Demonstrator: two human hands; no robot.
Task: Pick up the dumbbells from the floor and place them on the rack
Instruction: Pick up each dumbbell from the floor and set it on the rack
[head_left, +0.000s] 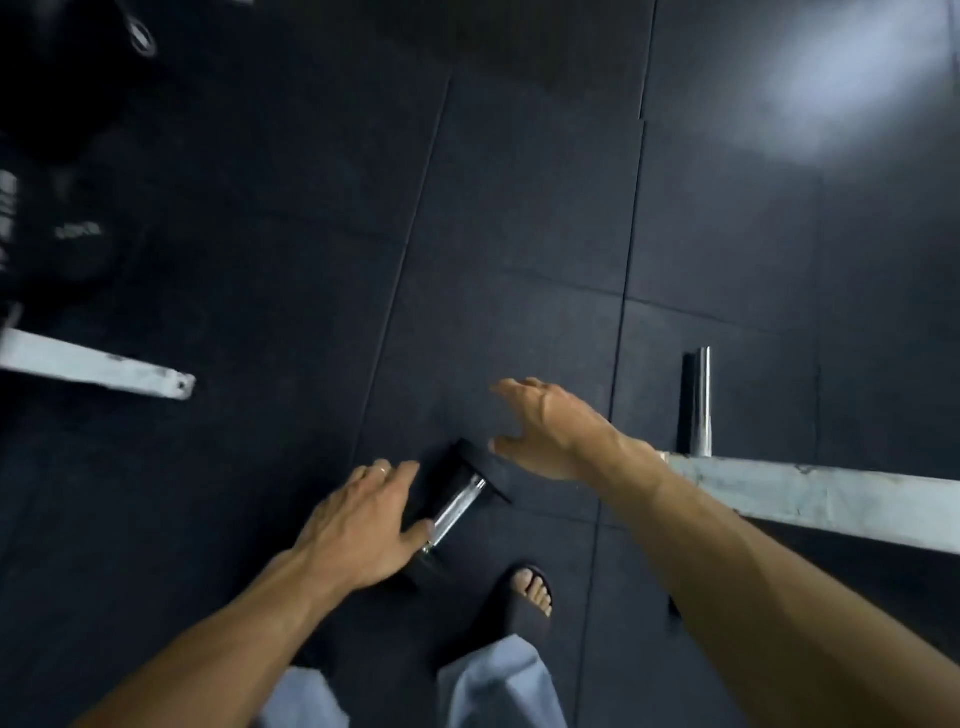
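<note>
Dark floor (519, 208); both hands, left (358, 525) and right (540, 431), spread empty over dumbbell (457, 509).

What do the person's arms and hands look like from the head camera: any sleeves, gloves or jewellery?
Both forearms are bare right to the frame edge, with no sleeves, gloves, watch or wristbands in view. The left hand wears a thin ring on one finger; which finger is hard to tell. The right hand shows no ring or other jewellery.
</note>
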